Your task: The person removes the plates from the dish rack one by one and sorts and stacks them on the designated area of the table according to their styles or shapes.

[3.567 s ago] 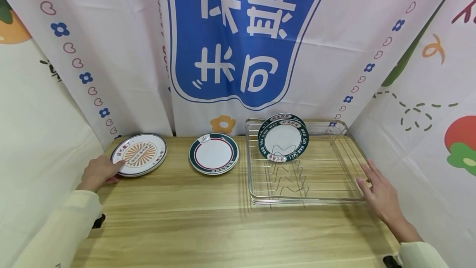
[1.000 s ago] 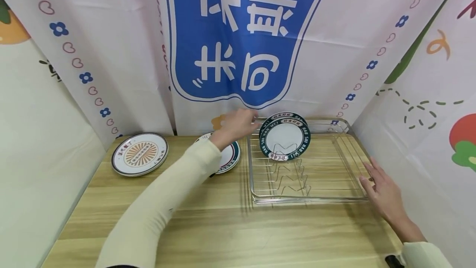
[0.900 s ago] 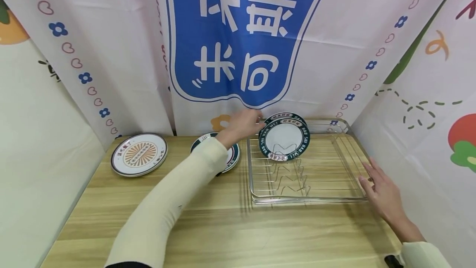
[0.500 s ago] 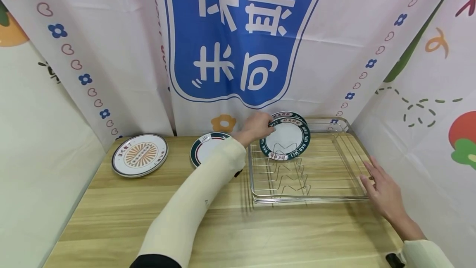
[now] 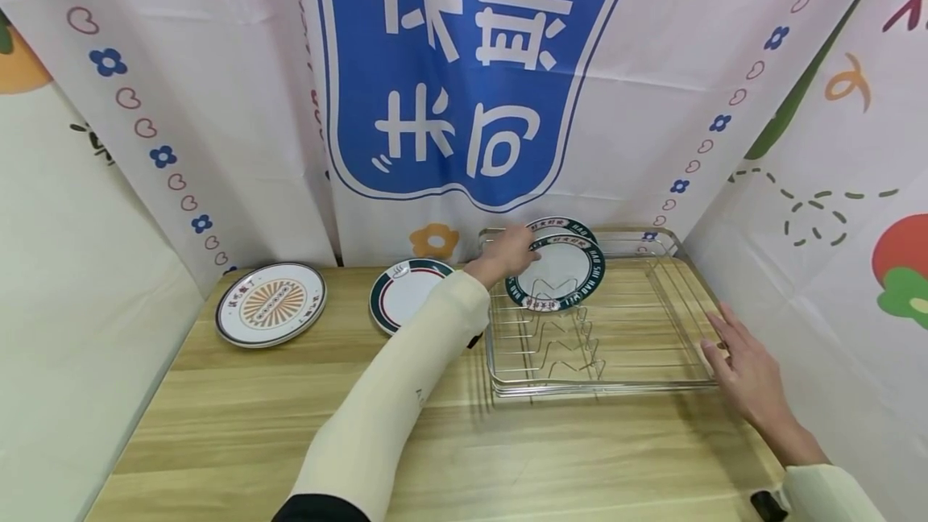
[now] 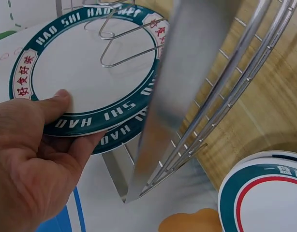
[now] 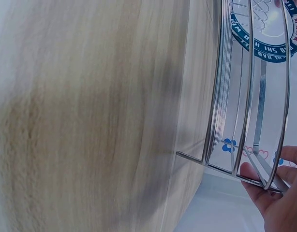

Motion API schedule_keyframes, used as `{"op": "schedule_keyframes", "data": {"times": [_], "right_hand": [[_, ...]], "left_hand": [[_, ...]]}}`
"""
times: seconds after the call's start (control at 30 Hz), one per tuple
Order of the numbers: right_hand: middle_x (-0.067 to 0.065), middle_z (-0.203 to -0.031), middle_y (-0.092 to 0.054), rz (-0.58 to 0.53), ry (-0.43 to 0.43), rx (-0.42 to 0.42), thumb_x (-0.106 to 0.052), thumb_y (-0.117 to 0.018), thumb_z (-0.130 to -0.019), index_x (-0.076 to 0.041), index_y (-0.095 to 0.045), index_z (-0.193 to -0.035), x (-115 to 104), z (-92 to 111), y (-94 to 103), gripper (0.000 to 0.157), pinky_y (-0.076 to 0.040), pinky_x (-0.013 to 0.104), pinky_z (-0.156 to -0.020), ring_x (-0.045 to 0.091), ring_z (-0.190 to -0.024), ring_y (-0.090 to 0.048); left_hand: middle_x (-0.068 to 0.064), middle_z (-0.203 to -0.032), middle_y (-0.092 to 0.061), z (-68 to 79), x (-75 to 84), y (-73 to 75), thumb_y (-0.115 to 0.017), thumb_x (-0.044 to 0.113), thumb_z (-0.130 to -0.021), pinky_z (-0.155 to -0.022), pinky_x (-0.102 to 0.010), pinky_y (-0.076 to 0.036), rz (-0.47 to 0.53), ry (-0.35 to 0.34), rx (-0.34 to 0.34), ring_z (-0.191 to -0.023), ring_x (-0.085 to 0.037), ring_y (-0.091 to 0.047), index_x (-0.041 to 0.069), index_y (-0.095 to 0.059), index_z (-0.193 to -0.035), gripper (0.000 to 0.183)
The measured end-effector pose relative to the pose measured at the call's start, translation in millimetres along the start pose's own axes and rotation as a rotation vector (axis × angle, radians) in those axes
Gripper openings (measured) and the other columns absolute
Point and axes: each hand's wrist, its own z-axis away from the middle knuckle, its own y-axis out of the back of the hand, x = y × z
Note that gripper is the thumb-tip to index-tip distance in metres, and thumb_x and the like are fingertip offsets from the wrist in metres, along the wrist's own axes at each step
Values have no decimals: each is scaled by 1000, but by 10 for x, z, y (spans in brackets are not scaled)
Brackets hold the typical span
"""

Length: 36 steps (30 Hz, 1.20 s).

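Observation:
Two green-rimmed plates stand tilted, one behind the other, in the back left of a wire dish rack [image 5: 602, 385]. My left hand [image 5: 507, 252] pinches the left rim of the front plate [image 5: 554, 272]. In the left wrist view the thumb [image 6: 59, 104] lies on the plate's face, with the fingers behind the rim. The rear plate [image 6: 120, 137] shows just past it. At the rack's right side my right hand [image 5: 747, 365] holds the rim near the front corner, its thumb and fingers on either side of the wire in the right wrist view.
On the wooden table [image 5: 464, 457], a green-and-red-rimmed plate [image 5: 406, 288] lies left of the rack, partly hidden by the left sleeve. Farther left lies a stack of plates, its top plate [image 5: 271, 304] printed with an orange sunburst. Printed cloth [image 5: 449, 103] hangs close behind.
My left hand has moved from the sunburst plate at the left across to the rack and taken hold of the front plate's rim. The right hand has stayed at the rack's side.

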Motion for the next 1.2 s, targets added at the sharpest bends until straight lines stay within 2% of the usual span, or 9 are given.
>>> {"op": "schedule_keyframes", "data": {"times": [0.27,0.53,0.8,1.0,1.2], "right_hand": [[27,-156,-50,3,8,2,-20,-62,-104,6,-60,-142,-9,-6,2,46,-52,42,-60,24,-81,-70],[27,-155,-51,2,-1,11,-18,-64,-102,6,-61,-141,20,8,22,45,-51,37,-59,37,-81,-72],[27,-154,-53,0,0,16,-19,-65,-101,5,-62,-140,24,-6,34,45,-51,39,-59,10,-77,-68],[28,-153,-53,6,11,21,-19,-64,-102,7,-62,-139,0,-9,28,45,-50,40,-57,23,-76,-68],[28,-154,-52,3,2,13,-20,-64,-103,6,-62,-140,-16,4,7,46,-50,40,-58,17,-78,-67]], "left_hand": [[-1,-89,-65,56,-4,-16,-64,23,-108,-67,-27,-49,-25,-22,26,-76,-14,-59,9,-74,-109,18],[-1,-78,-63,116,16,56,-63,20,-108,-62,-25,-45,-1,-83,77,-68,-14,-58,6,-73,-100,19],[-2,-73,-55,218,-7,230,-62,20,-109,-61,-26,-42,14,-120,146,-64,-15,-53,4,-71,-95,23],[-1,-73,-54,339,-5,372,-61,20,-109,-64,-27,-43,33,-143,189,-65,-15,-53,7,-74,-104,19],[-1,-71,-53,532,-55,566,-61,17,-109,-62,-26,-41,37,-199,243,-63,-15,-51,4,-74,-102,20]]}}
